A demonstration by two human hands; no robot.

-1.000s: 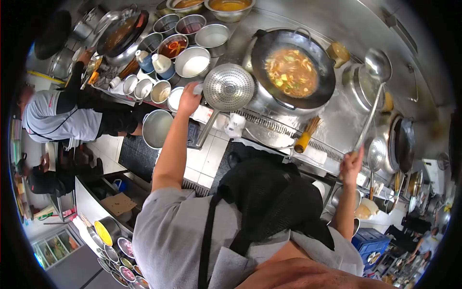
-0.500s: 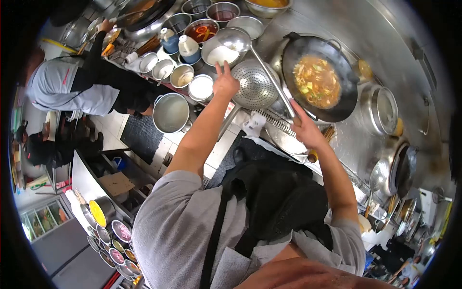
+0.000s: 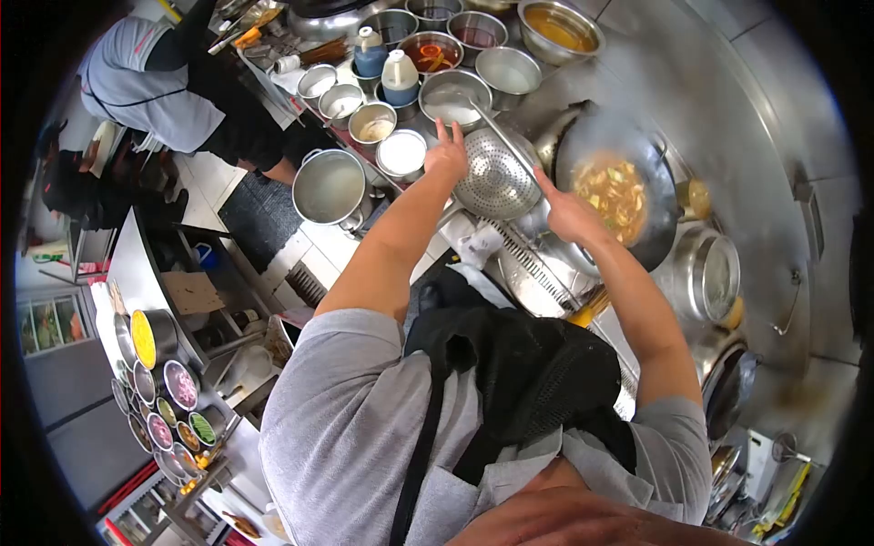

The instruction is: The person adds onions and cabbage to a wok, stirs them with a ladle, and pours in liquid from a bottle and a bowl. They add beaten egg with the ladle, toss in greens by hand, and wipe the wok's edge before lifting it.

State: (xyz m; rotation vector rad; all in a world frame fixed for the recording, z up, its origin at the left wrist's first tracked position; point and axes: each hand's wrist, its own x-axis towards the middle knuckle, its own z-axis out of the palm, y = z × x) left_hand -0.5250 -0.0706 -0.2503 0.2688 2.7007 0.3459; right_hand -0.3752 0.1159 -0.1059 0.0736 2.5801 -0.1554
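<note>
My right hand (image 3: 572, 215) is closed around the handle of a long metal ladle (image 3: 506, 139). The ladle's head is down in a metal bowl (image 3: 435, 115) and hard to make out. At the near edge of that bowl is my left hand (image 3: 446, 160), two fingers stretched out and apart, nothing visible in it. A round perforated strainer (image 3: 496, 173) lies between my hands. Right of my right hand, a dark wok (image 3: 657, 238) holds steaming food (image 3: 612, 196) in reddish-brown sauce.
Seasoning bowls (image 3: 340, 102) and two capped bottles (image 3: 400, 78) stand at upper left. A large pot (image 3: 329, 187) is below them. Another person (image 3: 150, 82) works at far left. Stacked metal pots (image 3: 710, 273) stand right of the wok. Ingredient containers (image 3: 181, 384) fill the lower left.
The ladle's head has dropped from above the bowls into one of them, and my right hand has moved up and closer to my left. More steam rises from the wok. The view has shifted.
</note>
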